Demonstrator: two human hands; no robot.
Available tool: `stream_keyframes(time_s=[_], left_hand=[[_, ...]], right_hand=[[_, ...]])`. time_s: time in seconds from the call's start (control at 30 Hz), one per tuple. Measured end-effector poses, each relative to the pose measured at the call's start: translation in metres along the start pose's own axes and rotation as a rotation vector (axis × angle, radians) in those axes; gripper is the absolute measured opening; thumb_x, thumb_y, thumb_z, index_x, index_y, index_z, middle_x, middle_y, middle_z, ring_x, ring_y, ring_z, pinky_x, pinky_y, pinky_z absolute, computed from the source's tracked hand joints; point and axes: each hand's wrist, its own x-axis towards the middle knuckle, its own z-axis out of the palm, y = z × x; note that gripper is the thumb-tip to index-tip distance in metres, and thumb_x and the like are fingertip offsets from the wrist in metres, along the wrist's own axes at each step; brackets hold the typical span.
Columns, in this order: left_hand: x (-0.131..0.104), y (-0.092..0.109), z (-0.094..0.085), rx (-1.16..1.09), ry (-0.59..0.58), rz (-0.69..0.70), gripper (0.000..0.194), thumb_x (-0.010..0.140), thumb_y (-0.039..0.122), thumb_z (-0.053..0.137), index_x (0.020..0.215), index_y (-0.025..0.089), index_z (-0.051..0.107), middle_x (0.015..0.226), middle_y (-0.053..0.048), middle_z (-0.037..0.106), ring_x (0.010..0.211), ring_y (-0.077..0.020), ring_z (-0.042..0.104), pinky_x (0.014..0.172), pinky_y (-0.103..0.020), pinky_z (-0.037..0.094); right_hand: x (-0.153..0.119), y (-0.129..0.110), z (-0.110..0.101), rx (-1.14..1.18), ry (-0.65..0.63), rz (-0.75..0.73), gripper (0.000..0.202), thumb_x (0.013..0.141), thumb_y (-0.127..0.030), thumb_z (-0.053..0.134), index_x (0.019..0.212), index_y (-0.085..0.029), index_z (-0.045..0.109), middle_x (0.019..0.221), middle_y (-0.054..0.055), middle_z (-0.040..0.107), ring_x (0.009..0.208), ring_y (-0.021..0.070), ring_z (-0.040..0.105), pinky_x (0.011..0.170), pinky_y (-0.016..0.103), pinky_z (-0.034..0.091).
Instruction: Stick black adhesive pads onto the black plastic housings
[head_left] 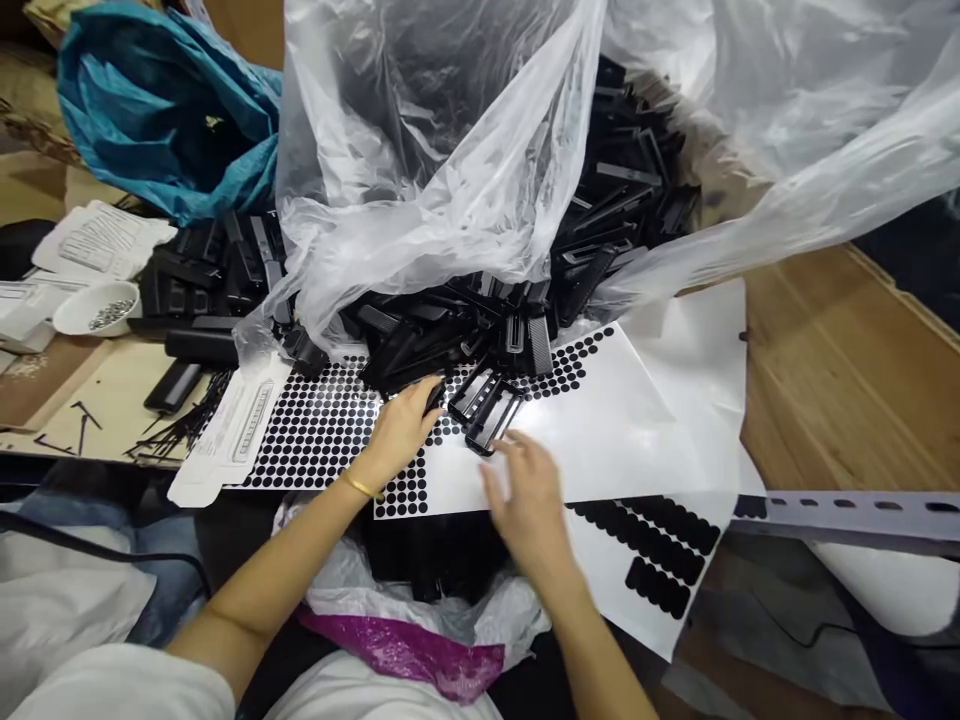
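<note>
Left hand: ours (pixel 401 430) is closed at the fingertips on a small black part (pixel 435 396), which the fingers partly hide.
Right hand: ours (pixel 531 495) is open, fingers loosely spread, index fingertip at the near end of the black frames.
Black frames: we see two (pixel 470 395) (pixel 496 415), side by side between our hands, glossy and oblong, with long openings; they lie tilted over the dotted sheet (pixel 585 440).
Dotted sheet: white, with rows of round black dots; a second dotted sheet (pixel 315 430) extends to our left.
Part pile: black parts (pixel 420 335) crowd just beyond our hands, covering the sheets' far edges.
Clear plastic: a crumpled bag (pixel 442 190) hangs over the pile and hides some of it from us.
White card: a flattened piece (pixel 225 435) overlaps the left sheet.
Bowl: white (pixel 67 318), holding small metal pieces (pixel 111 314).
Teal bag: its mouth (pixel 169 110) gapes toward us; we cannot tell what is inside.
Lap bag: white and magenta (pixel 420 645), open below the sheets, with dark contents (pixel 427 560) too dim for us to identify.
Far left: loose black sticks (pixel 176 425) lie near the card.
</note>
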Motion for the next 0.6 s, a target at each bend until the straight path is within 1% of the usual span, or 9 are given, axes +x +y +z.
stream_keyframes(time_s=[0.03, 0.1, 0.13, 0.2, 0.3, 0.37, 0.43, 0.5, 0.6], left_hand=[[-0.011, 0.001, 0.000, 0.009, 0.036, -0.032, 0.036, 0.081, 0.015, 0.053, 0.116, 0.016, 0.051, 0.118, -0.012, 0.063, 0.109, -0.0239, 0.060, 0.094, -0.041, 0.047], [-0.029, 0.002, 0.000, -0.033, 0.078, -0.096, 0.025, 0.082, 0.017, 0.052, 0.106, 0.018, 0.055, 0.116, -0.011, 0.065, 0.106, -0.0227, 0.062, 0.093, -0.040, 0.048], [-0.034, 0.001, 0.000, -0.075, 0.085, -0.123, 0.021, 0.081, 0.018, 0.052, 0.102, 0.019, 0.055, 0.116, -0.010, 0.064, 0.107, -0.0219, 0.061, 0.094, -0.040, 0.047], [-0.033, -0.003, 0.001, -0.179, 0.084, -0.159, 0.015, 0.080, 0.020, 0.054, 0.095, 0.020, 0.056, 0.120, -0.009, 0.063, 0.110, -0.0206, 0.060, 0.097, -0.038, 0.045], [-0.010, -0.012, 0.002, -0.292, 0.059, -0.160, 0.011, 0.078, 0.020, 0.056, 0.088, 0.020, 0.055, 0.125, -0.010, 0.060, 0.113, -0.0206, 0.058, 0.098, -0.038, 0.043], [0.009, -0.015, 0.000, -0.293, 0.046, -0.143, 0.009, 0.076, 0.019, 0.057, 0.085, 0.019, 0.054, 0.125, -0.012, 0.060, 0.111, -0.0213, 0.059, 0.097, -0.039, 0.043], [0.021, -0.016, -0.006, -0.248, 0.037, -0.120, 0.006, 0.074, 0.017, 0.059, 0.077, 0.019, 0.054, 0.121, -0.013, 0.062, 0.110, -0.0229, 0.059, 0.096, -0.040, 0.043], [0.024, -0.015, -0.014, -0.197, 0.041, -0.103, 0.011, 0.073, 0.014, 0.059, 0.067, 0.019, 0.051, 0.117, -0.013, 0.063, 0.113, -0.0248, 0.057, 0.098, -0.041, 0.041], [0.009, -0.010, -0.025, -0.195, 0.104, -0.093, 0.018, 0.073, 0.014, 0.058, 0.060, 0.020, 0.046, 0.116, -0.012, 0.062, 0.118, -0.0252, 0.051, 0.100, -0.039, 0.037]], right_hand=[[-0.004, -0.010, 0.011, 0.006, -0.093, -0.040, 0.028, 0.089, -0.029, 0.042, 0.112, -0.017, 0.055, 0.117, 0.015, 0.056, 0.114, 0.0279, 0.049, 0.095, 0.048, 0.039], [-0.005, -0.020, 0.029, -0.022, -0.239, -0.028, 0.035, 0.090, -0.032, 0.043, 0.120, -0.019, 0.052, 0.130, 0.017, 0.050, 0.125, 0.0317, 0.040, 0.100, 0.057, 0.031], [-0.003, -0.020, 0.035, -0.038, -0.284, -0.014, 0.038, 0.090, -0.035, 0.043, 0.124, -0.021, 0.050, 0.135, 0.017, 0.045, 0.129, 0.0334, 0.035, 0.100, 0.061, 0.028], [0.006, -0.013, 0.041, -0.064, -0.337, 0.028, 0.042, 0.090, -0.042, 0.043, 0.129, -0.026, 0.047, 0.143, 0.016, 0.036, 0.134, 0.0361, 0.027, 0.100, 0.067, 0.021], [0.024, 0.002, 0.044, -0.065, -0.365, 0.078, 0.042, 0.089, -0.046, 0.043, 0.129, -0.032, 0.047, 0.147, 0.013, 0.031, 0.136, 0.0389, 0.020, 0.096, 0.072, 0.017], [0.033, 0.007, 0.044, -0.047, -0.374, 0.095, 0.041, 0.089, -0.048, 0.043, 0.128, -0.035, 0.048, 0.148, 0.012, 0.029, 0.136, 0.0405, 0.019, 0.094, 0.074, 0.017], [0.039, 0.009, 0.044, -0.032, -0.367, 0.105, 0.040, 0.089, -0.047, 0.044, 0.126, -0.034, 0.050, 0.147, 0.013, 0.029, 0.135, 0.0418, 0.020, 0.092, 0.076, 0.017], [0.040, 0.009, 0.042, -0.014, -0.340, 0.106, 0.037, 0.088, -0.044, 0.046, 0.123, -0.033, 0.052, 0.146, 0.013, 0.031, 0.134, 0.0422, 0.022, 0.091, 0.075, 0.018], [0.027, 0.004, 0.031, 0.055, -0.234, 0.090, 0.031, 0.088, -0.035, 0.048, 0.117, -0.028, 0.055, 0.138, 0.014, 0.038, 0.129, 0.0380, 0.032, 0.094, 0.069, 0.025]])
